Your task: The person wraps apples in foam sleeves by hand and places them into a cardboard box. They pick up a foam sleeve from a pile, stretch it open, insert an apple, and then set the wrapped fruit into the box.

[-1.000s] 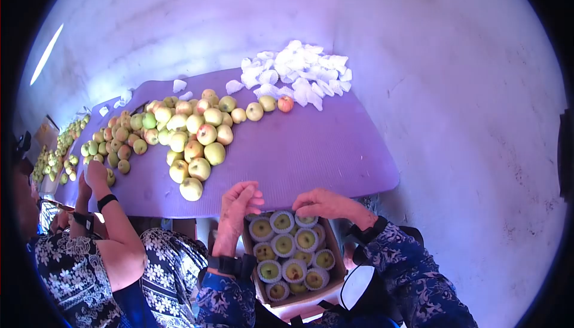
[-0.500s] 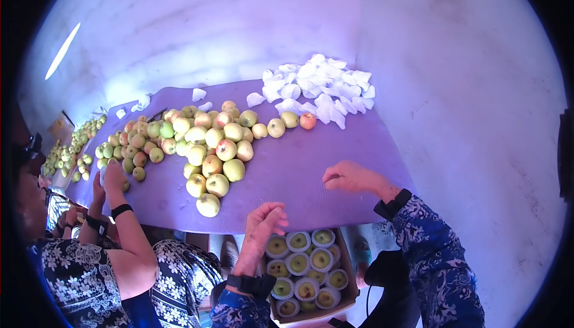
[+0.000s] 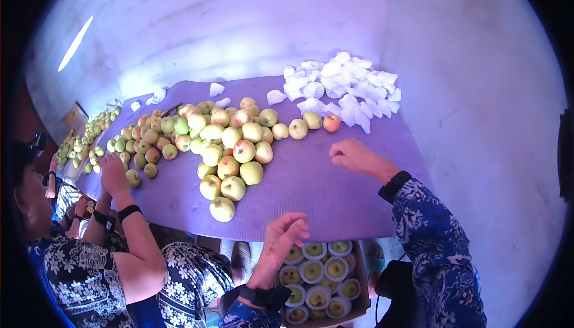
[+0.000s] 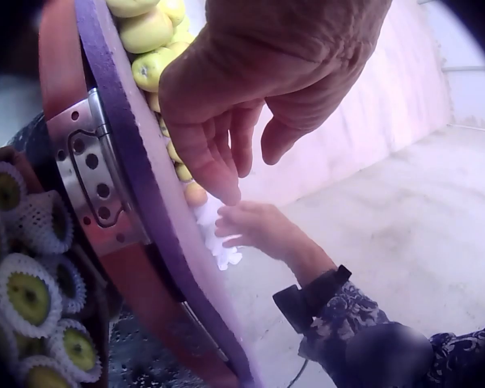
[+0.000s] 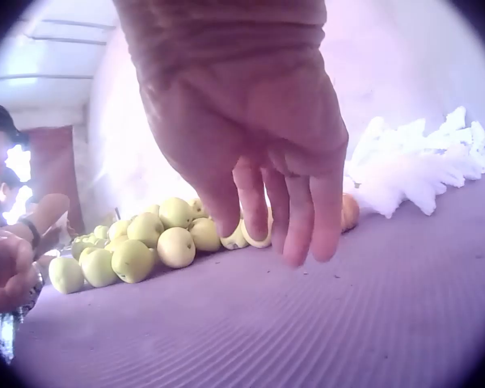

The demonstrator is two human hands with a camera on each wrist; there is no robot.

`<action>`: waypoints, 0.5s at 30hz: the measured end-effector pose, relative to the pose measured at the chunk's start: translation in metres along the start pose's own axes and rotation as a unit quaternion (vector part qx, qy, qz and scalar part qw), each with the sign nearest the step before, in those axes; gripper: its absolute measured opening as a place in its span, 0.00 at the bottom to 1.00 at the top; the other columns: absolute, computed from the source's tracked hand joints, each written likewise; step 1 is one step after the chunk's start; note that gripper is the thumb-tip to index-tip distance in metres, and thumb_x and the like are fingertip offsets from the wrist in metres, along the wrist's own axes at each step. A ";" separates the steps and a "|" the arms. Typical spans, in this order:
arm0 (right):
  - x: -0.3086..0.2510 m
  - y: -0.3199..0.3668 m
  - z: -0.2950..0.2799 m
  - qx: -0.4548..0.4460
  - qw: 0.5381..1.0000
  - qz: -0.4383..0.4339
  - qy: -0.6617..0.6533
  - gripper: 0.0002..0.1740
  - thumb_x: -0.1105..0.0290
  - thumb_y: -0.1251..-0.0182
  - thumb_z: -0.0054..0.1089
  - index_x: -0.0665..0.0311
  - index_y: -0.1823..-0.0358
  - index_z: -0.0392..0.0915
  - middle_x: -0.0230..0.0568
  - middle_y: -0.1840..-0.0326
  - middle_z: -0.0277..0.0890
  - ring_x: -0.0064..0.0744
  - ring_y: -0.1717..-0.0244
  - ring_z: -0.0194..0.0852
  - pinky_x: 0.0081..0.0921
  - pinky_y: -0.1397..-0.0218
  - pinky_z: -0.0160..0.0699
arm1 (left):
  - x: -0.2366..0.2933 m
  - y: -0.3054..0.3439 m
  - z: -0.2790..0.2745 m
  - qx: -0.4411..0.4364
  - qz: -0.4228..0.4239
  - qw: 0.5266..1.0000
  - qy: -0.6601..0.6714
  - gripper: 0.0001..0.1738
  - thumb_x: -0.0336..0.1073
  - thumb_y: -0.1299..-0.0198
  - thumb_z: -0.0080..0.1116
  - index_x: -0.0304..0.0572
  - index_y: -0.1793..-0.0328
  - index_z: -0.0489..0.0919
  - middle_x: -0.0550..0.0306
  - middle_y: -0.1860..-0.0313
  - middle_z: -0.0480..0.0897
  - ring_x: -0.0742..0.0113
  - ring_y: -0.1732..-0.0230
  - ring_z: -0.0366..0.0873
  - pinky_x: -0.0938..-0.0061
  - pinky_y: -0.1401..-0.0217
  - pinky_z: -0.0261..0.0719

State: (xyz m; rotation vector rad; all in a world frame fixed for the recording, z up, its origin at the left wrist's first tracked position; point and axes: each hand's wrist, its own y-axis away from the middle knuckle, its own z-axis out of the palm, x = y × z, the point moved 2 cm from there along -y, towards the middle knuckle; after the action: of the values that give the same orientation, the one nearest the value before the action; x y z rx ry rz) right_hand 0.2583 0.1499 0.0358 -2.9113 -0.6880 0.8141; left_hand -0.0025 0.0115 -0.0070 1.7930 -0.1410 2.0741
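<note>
My left hand [image 3: 284,241] hovers over the near table edge beside the carton of apples, its fingers loosely bent with nothing between them. In the left wrist view that same hand [image 4: 267,73] hangs with thumb and fingertips apart. My right hand [image 3: 362,158] is above the purple mat [image 3: 317,184], right of the apple pile. Its fingers [image 5: 327,218] point down and hold nothing in the right wrist view. Pale green and blushed apples [image 3: 230,166] are heaped on the mat. White foam net sleeves [image 3: 344,83] lie piled at the back right, near one red apple [image 3: 331,123].
Below the table edge stands a cardboard carton [image 3: 362,280] holding apples in foam nets [image 3: 312,271]. At the left, another person [image 3: 140,262] in a patterned garment reaches to the pile. Pale walls [image 3: 478,119] rise behind and right of the table.
My right hand has left the carton and moved out over the mat towards the foam sleeves. My left hand stays near the table's edge. The head view has shifted left.
</note>
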 end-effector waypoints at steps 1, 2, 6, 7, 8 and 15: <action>-0.005 -0.013 0.004 0.027 0.999 -0.021 0.004 0.14 0.68 0.46 0.60 0.67 0.58 0.79 0.49 0.58 0.81 0.49 0.54 0.78 0.40 0.50 0.76 | 0.001 0.000 0.002 -0.005 0.000 1.000 -0.003 0.15 0.38 0.32 0.55 0.34 0.47 0.79 0.58 0.62 0.82 0.72 0.63 0.81 0.81 0.65 0.78; -0.010 -0.025 0.008 0.054 0.998 -0.042 0.009 0.15 0.69 0.46 0.60 0.67 0.56 0.78 0.48 0.56 0.80 0.49 0.51 0.77 0.39 0.49 0.75 | 0.001 -0.001 0.003 -0.010 0.000 1.000 -0.006 0.15 0.38 0.32 0.55 0.34 0.47 0.79 0.58 0.61 0.82 0.73 0.62 0.81 0.81 0.65 0.78; -0.030 -0.075 0.035 0.089 0.971 -0.106 0.193 0.23 0.71 0.47 0.62 0.67 0.47 0.73 0.47 0.43 0.72 0.47 0.37 0.66 0.39 0.35 0.66 | -0.001 -0.003 0.007 -0.009 -0.004 1.000 -0.006 0.15 0.38 0.31 0.54 0.35 0.47 0.79 0.58 0.61 0.82 0.73 0.62 0.81 0.81 0.63 0.78; -0.029 -0.090 0.046 0.081 0.959 -0.111 0.250 0.27 0.70 0.47 0.64 0.67 0.44 0.71 0.47 0.39 0.69 0.47 0.33 0.62 0.40 0.32 0.62 | 0.000 -0.002 0.007 -0.010 -0.002 1.000 -0.007 0.15 0.38 0.31 0.54 0.35 0.47 0.79 0.59 0.61 0.82 0.74 0.62 0.81 0.81 0.63 0.78; -0.026 -0.101 0.058 0.071 0.943 -0.115 0.305 0.31 0.69 0.48 0.65 0.68 0.40 0.69 0.47 0.35 0.66 0.46 0.30 0.59 0.41 0.28 0.58 | 0.000 -0.001 0.006 -0.010 -0.001 1.000 -0.009 0.15 0.38 0.31 0.54 0.35 0.46 0.79 0.59 0.61 0.82 0.74 0.62 0.81 0.81 0.63 0.77; -0.033 -0.142 0.089 0.023 0.941 -0.044 0.334 0.40 0.68 0.47 0.64 0.68 0.31 0.61 0.50 0.30 0.61 0.47 0.25 0.51 0.51 0.22 0.43 | -0.007 -0.002 0.001 -0.011 -0.014 1.000 -0.011 0.14 0.37 0.31 0.54 0.36 0.45 0.78 0.59 0.59 0.83 0.74 0.60 0.81 0.81 0.62 0.77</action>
State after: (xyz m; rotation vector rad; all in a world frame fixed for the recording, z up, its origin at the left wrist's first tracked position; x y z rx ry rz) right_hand 0.1308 0.2572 -0.0027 -2.7980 -0.6901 -0.1811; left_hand -0.0001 0.0119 -0.0138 1.7956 -0.1448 2.0262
